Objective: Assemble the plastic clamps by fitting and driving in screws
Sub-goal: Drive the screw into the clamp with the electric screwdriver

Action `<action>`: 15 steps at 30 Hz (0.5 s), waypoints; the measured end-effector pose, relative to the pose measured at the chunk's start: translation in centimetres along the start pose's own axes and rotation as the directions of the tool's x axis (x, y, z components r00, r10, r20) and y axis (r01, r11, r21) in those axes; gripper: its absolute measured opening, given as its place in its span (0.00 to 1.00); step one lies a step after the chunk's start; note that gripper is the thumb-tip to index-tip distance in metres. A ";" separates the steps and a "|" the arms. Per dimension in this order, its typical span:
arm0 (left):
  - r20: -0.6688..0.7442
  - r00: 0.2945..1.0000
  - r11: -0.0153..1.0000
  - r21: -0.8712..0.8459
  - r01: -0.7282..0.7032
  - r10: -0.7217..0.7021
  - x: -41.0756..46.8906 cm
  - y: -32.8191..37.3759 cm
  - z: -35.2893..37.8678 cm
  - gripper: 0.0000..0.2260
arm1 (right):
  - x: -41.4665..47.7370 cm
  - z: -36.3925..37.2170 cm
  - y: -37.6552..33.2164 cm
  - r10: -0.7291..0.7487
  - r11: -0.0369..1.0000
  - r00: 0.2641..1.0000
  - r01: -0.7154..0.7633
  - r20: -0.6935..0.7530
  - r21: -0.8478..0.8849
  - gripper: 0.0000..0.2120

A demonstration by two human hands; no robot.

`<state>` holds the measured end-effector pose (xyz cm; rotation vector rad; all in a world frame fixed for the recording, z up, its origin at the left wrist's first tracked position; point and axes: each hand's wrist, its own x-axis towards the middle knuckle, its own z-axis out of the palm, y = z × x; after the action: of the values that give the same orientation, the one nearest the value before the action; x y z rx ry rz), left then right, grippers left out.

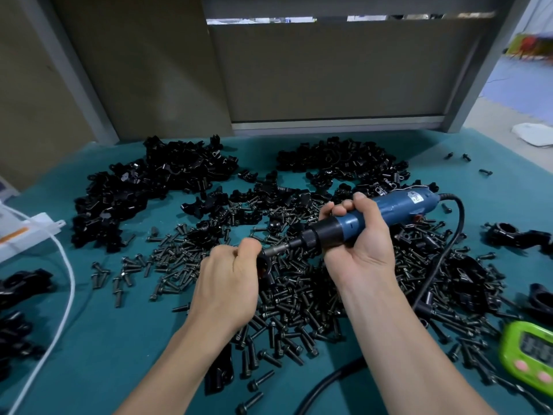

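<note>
My right hand (357, 232) grips a blue electric screwdriver (389, 209) lying nearly level, its metal bit (276, 250) pointing left. My left hand (230, 274) holds a black plastic clamp (266, 266), mostly hidden behind the fingers, right at the bit's tip. Below and around both hands spreads a heap of black screws (293, 307) on the green mat (104, 339). Piles of black clamp parts (143, 190) lie farther back, left and centre.
The screwdriver's black cable (443, 259) loops down to the right and across the front. A green timer (528, 354) sits at the right edge. Finished clamps (514, 238) lie at right and at far left (21, 283). A white cable (67, 283) crosses the left side.
</note>
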<state>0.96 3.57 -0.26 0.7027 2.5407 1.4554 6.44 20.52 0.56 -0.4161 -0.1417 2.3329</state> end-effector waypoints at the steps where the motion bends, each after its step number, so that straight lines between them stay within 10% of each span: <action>1: 0.011 1.000 1.000 -0.003 0.002 -0.002 0.1 0.0 -0.1 0.22 | 0.1 0.0 -0.1 0.023 1.000 1.000 -0.023 0.011 -0.002 0.07; 9: 0.092 0.978 0.933 -0.297 0.205 -0.185 0.9 -0.3 -0.5 0.20 | 0.1 -0.2 -1.3 0.045 0.998 0.999 -0.045 -0.008 0.035 0.13; 15: -0.116 0.951 0.826 -0.532 0.185 -0.287 1.6 -1.1 -1.7 0.21 | 0.1 0.1 -2.6 -0.042 0.999 0.994 0.041 -0.106 -0.005 0.24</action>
<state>-1.38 2.49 -0.10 0.1568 2.0851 2.0592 8.10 22.42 1.20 -0.5322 -0.1013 2.2643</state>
